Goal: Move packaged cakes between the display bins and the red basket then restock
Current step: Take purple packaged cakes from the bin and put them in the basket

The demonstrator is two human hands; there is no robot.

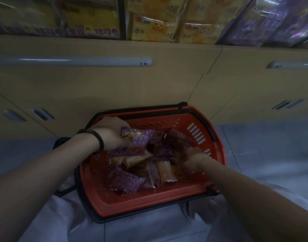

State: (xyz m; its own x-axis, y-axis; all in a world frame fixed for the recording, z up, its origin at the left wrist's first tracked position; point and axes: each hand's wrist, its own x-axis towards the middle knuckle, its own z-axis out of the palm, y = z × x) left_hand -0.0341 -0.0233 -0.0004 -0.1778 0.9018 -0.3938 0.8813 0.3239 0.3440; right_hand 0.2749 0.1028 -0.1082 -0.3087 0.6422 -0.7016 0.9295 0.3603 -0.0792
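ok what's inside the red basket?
A pile of purple-wrapped cakes and pale-wrapped cakes. Left hand grips some purple ones; right hand reaches into the pile, fingers hidden. Red basket floor under the pile is covered.

The red basket (149, 206) is open from above, but packaged cakes (128, 182) heap across its middle. The left grip (111, 131) and right grip (193, 158) take up the room over that heap. Strips by the far wall and the near wall are free of packs. Black handles (213, 131) lie down along the rim, off the opening. The cabinet front (114, 88) stands just behind the basket and closes the far side. The person's legs (59, 220) flank the near side. Open floor (254, 145) lies to the right.
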